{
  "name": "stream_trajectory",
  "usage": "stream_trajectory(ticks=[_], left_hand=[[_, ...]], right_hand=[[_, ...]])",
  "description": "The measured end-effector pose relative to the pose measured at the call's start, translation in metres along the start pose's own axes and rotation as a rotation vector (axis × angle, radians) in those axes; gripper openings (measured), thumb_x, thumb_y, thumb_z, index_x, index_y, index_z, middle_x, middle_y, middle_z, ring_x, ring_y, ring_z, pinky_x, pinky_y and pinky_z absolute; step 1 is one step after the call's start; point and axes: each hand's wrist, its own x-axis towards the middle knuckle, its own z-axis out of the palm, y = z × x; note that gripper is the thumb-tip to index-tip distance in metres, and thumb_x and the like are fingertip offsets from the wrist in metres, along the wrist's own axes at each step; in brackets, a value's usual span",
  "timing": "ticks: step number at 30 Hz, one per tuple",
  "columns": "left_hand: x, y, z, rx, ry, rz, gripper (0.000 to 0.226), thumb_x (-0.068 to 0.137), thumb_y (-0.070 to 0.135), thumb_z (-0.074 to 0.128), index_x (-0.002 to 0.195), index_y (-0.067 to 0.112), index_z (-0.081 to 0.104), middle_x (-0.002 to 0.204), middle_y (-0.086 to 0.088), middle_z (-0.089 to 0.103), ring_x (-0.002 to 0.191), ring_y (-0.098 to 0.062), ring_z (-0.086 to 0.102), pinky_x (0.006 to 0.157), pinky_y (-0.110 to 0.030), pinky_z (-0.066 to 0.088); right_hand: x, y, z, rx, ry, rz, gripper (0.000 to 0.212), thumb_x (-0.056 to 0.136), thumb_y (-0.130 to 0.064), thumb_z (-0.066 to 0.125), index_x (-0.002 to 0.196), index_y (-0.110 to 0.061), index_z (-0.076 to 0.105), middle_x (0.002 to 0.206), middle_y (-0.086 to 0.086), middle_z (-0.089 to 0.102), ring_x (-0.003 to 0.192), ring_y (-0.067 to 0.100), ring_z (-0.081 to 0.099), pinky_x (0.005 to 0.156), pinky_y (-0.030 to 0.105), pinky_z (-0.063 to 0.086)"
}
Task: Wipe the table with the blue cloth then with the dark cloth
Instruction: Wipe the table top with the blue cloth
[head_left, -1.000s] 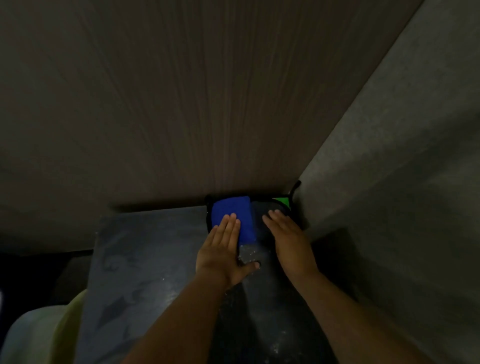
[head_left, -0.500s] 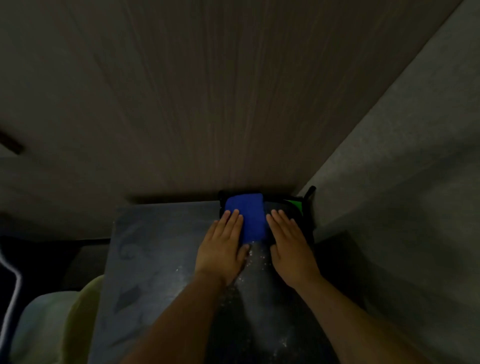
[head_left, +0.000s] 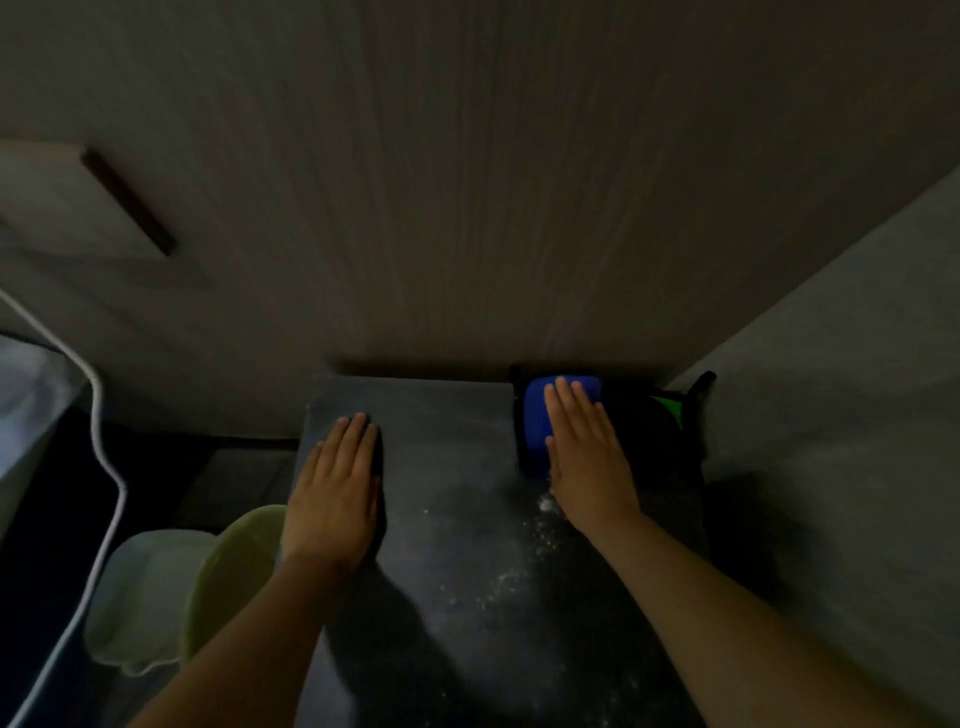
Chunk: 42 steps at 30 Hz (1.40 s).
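Right hand (head_left: 587, 457) lies flat on the blue cloth (head_left: 536, 431), fingers straight and close together, pressing rather than pinching. A second ago it sat beside the cloth while the other one covered it. Now the left hand (head_left: 335, 488) has slid away to the back-left part of the counter (head_left: 452, 447), palm down, fingers straight, holding nothing. So the hands have swapped duties, and I read that as the blue-cloth wipe about to start from the back right corner, with the left bracing. That cloth is folded into an oblong, its long axis running away from the person and its far short end up by the wood-grain wall (head_left: 467, 208). It seems to sit on the dark cloth (head_left: 649, 447), whose green tag (head_left: 667, 405) is showing, its turn not yet come. White crumbs (head_left: 545, 506) lie just beside the right wrist, unwiped.
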Motion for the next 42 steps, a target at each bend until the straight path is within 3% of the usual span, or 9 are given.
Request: stream_trajectory(ticks=[4, 11, 18, 27, 35, 39, 42], left_hand=[[0.001, -0.015, 0.003, 0.002, 0.032, 0.008, 0.065, 0.092, 0.040, 0.017, 0.149, 0.010, 0.029, 0.158, -0.011, 0.024, 0.147, -0.026, 0.019, 0.116, -0.036, 0.009], [-0.001, -0.027, 0.018, -0.131, 0.103, 0.010, 0.056, 0.097, 0.032, 0.028, 0.147, 0.008, 0.033, 0.156, -0.009, 0.028, 0.145, -0.024, 0.023, 0.119, -0.042, 0.020], [0.000, -0.030, 0.016, -0.197, 0.096, 0.001, 0.054, 0.098, 0.030, 0.032, 0.149, 0.013, 0.029, 0.158, -0.003, 0.023, 0.147, -0.016, 0.015, 0.120, -0.035, 0.010], [0.000, -0.030, 0.016, -0.214, 0.106, 0.005, 0.053, 0.097, 0.026, 0.036, 0.148, 0.011, 0.032, 0.157, -0.005, 0.025, 0.145, -0.015, 0.016, 0.119, -0.035, 0.010], [0.001, -0.030, 0.019, -0.204, 0.127, -0.004, 0.055, 0.097, 0.025, 0.037, 0.149, 0.011, 0.029, 0.158, -0.005, 0.022, 0.148, -0.017, 0.013, 0.121, -0.040, 0.015], [0.000, -0.031, 0.021, -0.210, 0.147, -0.065, 0.071, 0.095, 0.031, 0.051, 0.151, 0.010, 0.014, 0.160, -0.006, 0.008, 0.149, -0.015, -0.001, 0.121, -0.032, -0.003], [-0.001, -0.031, 0.020, -0.223, 0.157, -0.082, 0.084, 0.090, 0.033, 0.060, 0.151, 0.009, 0.008, 0.159, -0.005, 0.000, 0.149, -0.016, -0.003, 0.121, -0.031, -0.006]], right_hand=[[0.011, 0.003, 0.003, -0.045, 0.016, 0.012, 0.055, 0.103, -0.031, 0.022, 0.145, -0.019, -0.012, 0.159, 0.001, -0.009, 0.145, 0.016, -0.013, 0.118, 0.033, -0.006], [0.012, -0.002, 0.019, -0.065, -0.019, 0.088, 0.056, 0.100, -0.038, 0.012, 0.149, -0.017, -0.007, 0.159, 0.002, -0.009, 0.145, 0.016, -0.014, 0.119, 0.037, -0.006], [0.014, -0.019, 0.027, -0.082, 0.042, 0.199, 0.054, 0.099, -0.038, 0.008, 0.146, -0.018, -0.008, 0.159, 0.003, -0.004, 0.144, 0.016, -0.013, 0.118, 0.038, -0.008], [0.021, -0.049, 0.035, -0.047, 0.062, 0.348, 0.057, 0.099, -0.037, 0.010, 0.150, -0.016, -0.004, 0.160, 0.005, -0.003, 0.146, 0.021, -0.008, 0.119, 0.043, -0.003], [0.045, -0.154, 0.043, 0.045, 0.031, 0.163, 0.057, 0.099, -0.040, 0.009, 0.146, -0.018, -0.013, 0.159, 0.003, -0.012, 0.145, 0.019, -0.015, 0.118, 0.043, -0.007], [0.059, -0.205, 0.049, 0.110, 0.016, 0.058, 0.057, 0.102, -0.038, 0.017, 0.147, -0.020, -0.011, 0.159, 0.000, -0.012, 0.144, 0.016, -0.019, 0.116, 0.040, -0.014], [0.064, -0.213, 0.051, 0.067, -0.009, -0.004, 0.056, 0.101, -0.039, 0.014, 0.145, -0.021, -0.015, 0.159, -0.001, -0.015, 0.143, 0.018, -0.021, 0.117, 0.041, -0.014]])
